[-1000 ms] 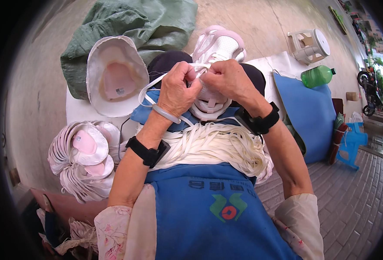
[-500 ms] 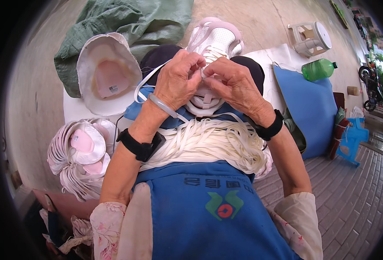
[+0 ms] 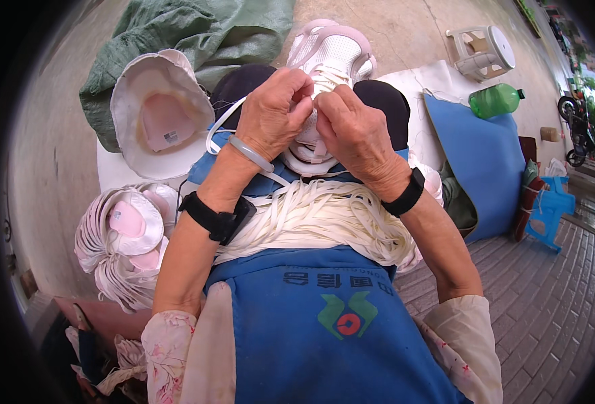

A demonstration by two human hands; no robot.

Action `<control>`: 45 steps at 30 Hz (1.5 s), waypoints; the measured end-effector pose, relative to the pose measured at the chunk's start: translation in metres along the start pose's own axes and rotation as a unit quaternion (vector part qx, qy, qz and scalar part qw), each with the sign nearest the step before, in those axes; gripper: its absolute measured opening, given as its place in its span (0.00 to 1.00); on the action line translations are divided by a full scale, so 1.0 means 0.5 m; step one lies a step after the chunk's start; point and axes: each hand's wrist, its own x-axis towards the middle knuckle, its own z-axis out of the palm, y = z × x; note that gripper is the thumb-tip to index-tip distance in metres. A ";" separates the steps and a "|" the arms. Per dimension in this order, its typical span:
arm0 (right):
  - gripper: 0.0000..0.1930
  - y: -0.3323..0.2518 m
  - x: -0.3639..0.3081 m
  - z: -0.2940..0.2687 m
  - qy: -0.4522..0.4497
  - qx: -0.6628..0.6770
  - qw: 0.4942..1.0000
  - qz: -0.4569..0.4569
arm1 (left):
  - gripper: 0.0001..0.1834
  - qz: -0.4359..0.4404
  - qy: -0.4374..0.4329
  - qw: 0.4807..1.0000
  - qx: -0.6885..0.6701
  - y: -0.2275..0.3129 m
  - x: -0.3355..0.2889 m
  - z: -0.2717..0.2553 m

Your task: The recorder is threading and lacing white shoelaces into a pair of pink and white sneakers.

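A white and pink sneaker [image 3: 334, 52] lies between my knees, its toe pointing away and its heel toward me. Over its lacing my left hand [image 3: 275, 111] is closed in a pinch on a white shoelace [image 3: 218, 128], part of which loops out to the left. My right hand [image 3: 357, 138] is closed too, thumb and fingers pressed together beside the left one at the eyelets. Whatever lies between its fingertips is hidden, though lace runs right there. A thick heap of cream-white laces [image 3: 324, 219] rests on my lap below both wrists, on the blue apron [image 3: 297, 303].
Stacked white and pink shoe uppers [image 3: 126, 232] sit at left, below a white shell-shaped piece [image 3: 126, 135] with a pink inside. Behind is a green woven sack [image 3: 196, 34]. At right are a white stool [image 3: 493, 54], a green bottle [image 3: 496, 101], a blue sheet [image 3: 479, 161] and a blue stool [image 3: 550, 205].
My right hand has turned and come slightly lower, its fingers now curled downward at the lacing. The left hand has shifted a little up and left, still pinching.
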 end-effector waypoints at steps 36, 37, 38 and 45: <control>0.11 0.023 -0.066 -0.058 -0.075 0.088 0.978 0.173 | 0.06 -0.025 -0.076 0.995 -0.056 -0.004 0.008 -0.007; 0.11 0.026 -0.066 -0.070 -0.071 0.087 0.978 0.175 | 0.06 -0.011 -0.062 0.997 -0.043 -0.001 0.009 -0.005; 0.10 0.031 -0.059 -0.086 -0.102 0.058 0.984 0.133 | 0.06 -0.012 -0.063 0.997 -0.039 -0.003 0.006 -0.005; 0.07 0.085 -0.137 -0.179 -0.179 -0.060 0.980 0.065 | 0.06 -0.023 -0.072 0.997 0.003 0.012 0.004 0.004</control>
